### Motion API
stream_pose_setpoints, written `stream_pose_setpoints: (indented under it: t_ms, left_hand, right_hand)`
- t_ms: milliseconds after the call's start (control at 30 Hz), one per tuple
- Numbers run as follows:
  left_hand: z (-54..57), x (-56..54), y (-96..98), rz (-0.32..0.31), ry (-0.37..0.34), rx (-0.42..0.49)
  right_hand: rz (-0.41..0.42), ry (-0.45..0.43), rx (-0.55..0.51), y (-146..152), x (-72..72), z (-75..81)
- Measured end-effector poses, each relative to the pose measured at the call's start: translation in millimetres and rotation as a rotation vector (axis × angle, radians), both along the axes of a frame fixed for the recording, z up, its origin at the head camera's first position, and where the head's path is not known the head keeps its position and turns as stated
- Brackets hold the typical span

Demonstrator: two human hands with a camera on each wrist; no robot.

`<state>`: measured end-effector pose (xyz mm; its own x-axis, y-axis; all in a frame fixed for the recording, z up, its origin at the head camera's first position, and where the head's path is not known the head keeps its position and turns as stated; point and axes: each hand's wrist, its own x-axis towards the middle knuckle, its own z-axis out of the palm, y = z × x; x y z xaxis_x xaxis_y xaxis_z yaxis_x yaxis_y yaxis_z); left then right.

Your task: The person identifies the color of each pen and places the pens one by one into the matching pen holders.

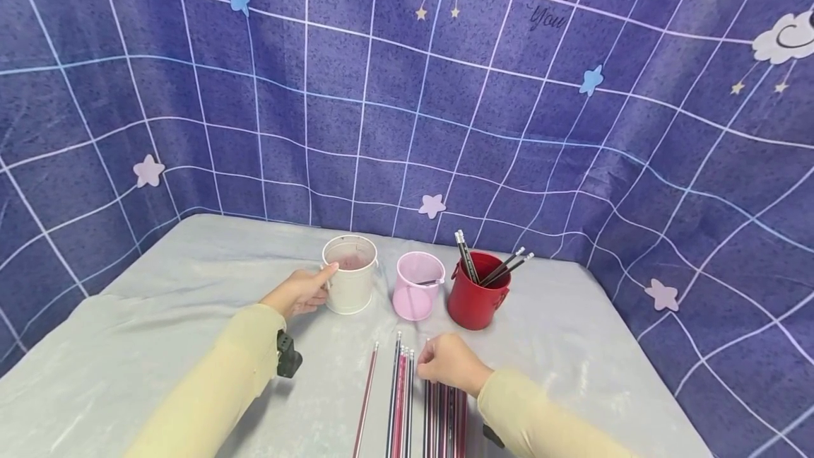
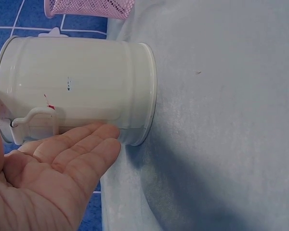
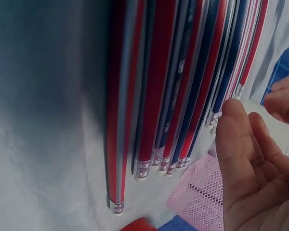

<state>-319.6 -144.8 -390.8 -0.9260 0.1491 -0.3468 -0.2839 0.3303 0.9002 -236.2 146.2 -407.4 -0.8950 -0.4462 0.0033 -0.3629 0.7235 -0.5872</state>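
Observation:
My left hand (image 1: 307,291) is at the left side of a cream metal bucket (image 1: 352,288), its thumb at the rim. In the left wrist view, straight fingers (image 2: 79,151) lie along the bucket's side below its small handle (image 2: 36,115). My right hand (image 1: 454,365) hovers over the eraser ends of a row of striped pencils (image 1: 445,419). The right wrist view shows its fingers (image 3: 235,149) relaxed, with the thumb apart and nothing between them. Left of that row lies a smaller group of pencils (image 1: 400,401), red and dark.
A pink mesh cup (image 1: 413,302) with a dark pencil (image 1: 429,282) in it stands between the cream bucket and a red bucket (image 1: 473,306). Several black pencils (image 1: 502,267) lean in the red one. A single red pencil (image 1: 367,394) lies apart on the grey cloth (image 1: 305,387). Behind hangs a blue curtain (image 1: 394,126).

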Motion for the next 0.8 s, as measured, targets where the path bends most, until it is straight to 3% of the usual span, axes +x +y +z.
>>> stream_pose_setpoints:
  t_ms: [467,800]
  left_hand:
    - [-0.7,0.4,-0.2,0.005,0.010,-0.010]
    - [-0.6,1.3,0.2,-0.003,0.013,-0.009]
  right_hand:
    - [0.029,-0.087,0.016,0,13.9,-5.7]
    - [0.040,-0.098,-0.011,12,20.5,-9.2]
